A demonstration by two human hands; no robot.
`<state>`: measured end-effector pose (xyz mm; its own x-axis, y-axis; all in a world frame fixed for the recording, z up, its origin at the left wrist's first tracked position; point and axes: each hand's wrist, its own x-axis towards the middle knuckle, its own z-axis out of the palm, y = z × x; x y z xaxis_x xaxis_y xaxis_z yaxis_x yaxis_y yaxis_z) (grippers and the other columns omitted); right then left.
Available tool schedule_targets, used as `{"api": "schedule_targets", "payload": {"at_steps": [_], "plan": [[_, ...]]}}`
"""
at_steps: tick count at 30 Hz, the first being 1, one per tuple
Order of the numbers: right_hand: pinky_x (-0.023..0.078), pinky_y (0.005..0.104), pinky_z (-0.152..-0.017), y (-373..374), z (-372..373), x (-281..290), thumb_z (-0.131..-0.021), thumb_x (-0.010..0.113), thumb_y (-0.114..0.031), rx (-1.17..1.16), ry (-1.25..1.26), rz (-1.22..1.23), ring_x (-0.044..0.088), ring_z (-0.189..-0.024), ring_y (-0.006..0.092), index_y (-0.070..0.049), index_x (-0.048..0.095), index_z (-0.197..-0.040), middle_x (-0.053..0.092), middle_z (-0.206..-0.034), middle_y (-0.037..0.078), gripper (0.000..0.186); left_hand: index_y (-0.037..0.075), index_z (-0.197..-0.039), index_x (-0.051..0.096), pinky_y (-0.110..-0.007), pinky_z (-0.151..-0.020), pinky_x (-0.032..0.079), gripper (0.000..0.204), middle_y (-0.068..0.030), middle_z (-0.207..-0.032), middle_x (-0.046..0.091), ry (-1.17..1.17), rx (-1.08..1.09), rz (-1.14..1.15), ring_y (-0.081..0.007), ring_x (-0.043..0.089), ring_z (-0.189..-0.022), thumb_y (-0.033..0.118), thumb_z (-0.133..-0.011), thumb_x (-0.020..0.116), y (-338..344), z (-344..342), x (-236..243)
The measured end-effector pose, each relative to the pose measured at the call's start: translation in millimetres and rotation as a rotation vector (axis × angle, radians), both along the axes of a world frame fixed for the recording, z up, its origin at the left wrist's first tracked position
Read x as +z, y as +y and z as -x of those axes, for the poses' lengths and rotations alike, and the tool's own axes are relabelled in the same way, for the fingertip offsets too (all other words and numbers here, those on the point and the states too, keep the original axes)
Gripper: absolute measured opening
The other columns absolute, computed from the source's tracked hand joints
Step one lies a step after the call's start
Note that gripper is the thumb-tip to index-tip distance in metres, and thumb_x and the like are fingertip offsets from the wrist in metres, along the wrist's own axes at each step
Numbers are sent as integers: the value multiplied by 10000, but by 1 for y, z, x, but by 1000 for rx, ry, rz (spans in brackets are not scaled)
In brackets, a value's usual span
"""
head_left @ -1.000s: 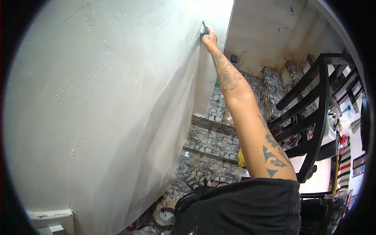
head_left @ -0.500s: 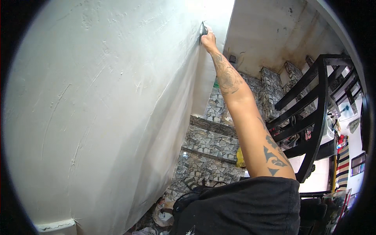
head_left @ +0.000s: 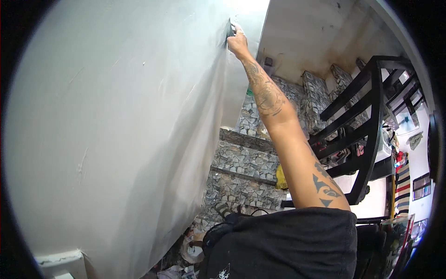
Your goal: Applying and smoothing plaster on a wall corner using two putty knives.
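Observation:
My right arm reaches up and away to the far edge of a pale, skim-coated wall (head_left: 111,121). My right hand (head_left: 238,43) is closed around a putty knife (head_left: 229,30), which shows as a thin dark blade seen nearly edge-on. The blade rests against the wall close to its far corner; the hand covers its handle. Faint ridges and scratches mark the coating. My left hand is out of the picture.
Steps (head_left: 246,158) faced with grey stone run below my arm. To the right curves a black railing (head_left: 378,125). A yellow thing (head_left: 280,177) lies on a step. At the lower left is a white ledge (head_left: 58,258); litter and a round beige thing (head_left: 191,249) lie near my body.
My right hand and the putty knife sit slightly further left and higher in the picture, still at the wall. The whole view has shifted a little, and the wall's ridges look fainter.

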<state>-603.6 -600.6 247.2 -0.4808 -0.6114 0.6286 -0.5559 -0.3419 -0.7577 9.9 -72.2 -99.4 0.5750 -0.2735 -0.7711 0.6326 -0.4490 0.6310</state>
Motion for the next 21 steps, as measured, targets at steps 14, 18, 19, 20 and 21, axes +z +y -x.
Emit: {"api": "schedule_targets", "payload": {"at_steps": [14,18,19,20,21], "plan": [[428,335,-736,69,-91,10,-605,466,-47,-195,195,56,530,-828,274,-108,448,-1146,524,-927,153,544,5,-1146,440,-380,-863,366,440,-122,-1104,493,30,-2,35,-281,465,-1008,196,-763,546,44,-23,-15],[365,393,-851,101,-126,21,-615,439,-78,-114,135,-73,465,-972,361,-106,395,-1185,470,-1051,202,572,6,-1149,438,-382,-863,366,445,-121,-1107,492,30,4,47,-283,464,-1009,195,-762,547,62,-30,-20],[365,393,-851,110,-135,24,-615,439,-78,-115,138,-70,465,-972,361,-106,395,-1185,470,-1051,202,572,6,-1150,437,-383,-863,366,446,-121,-1108,491,33,5,48,-284,464,-1009,195,-761,548,66,-32,-22],[365,398,-849,119,-144,25,-616,436,-80,-106,132,-80,466,-969,366,-107,392,-1184,469,-1048,204,570,6,-1151,436,-383,-864,366,447,-121,-1109,491,37,10,48,-284,464,-1010,195,-761,548,72,-35,-23],[366,404,-848,127,-152,26,-617,433,-83,-97,125,-89,467,-966,370,-108,390,-1183,468,-1046,206,568,6,-1151,436,-384,-864,366,448,-121,-1110,491,31,13,54,-285,464,-1010,194,-760,549,77,-36,-25]]}}
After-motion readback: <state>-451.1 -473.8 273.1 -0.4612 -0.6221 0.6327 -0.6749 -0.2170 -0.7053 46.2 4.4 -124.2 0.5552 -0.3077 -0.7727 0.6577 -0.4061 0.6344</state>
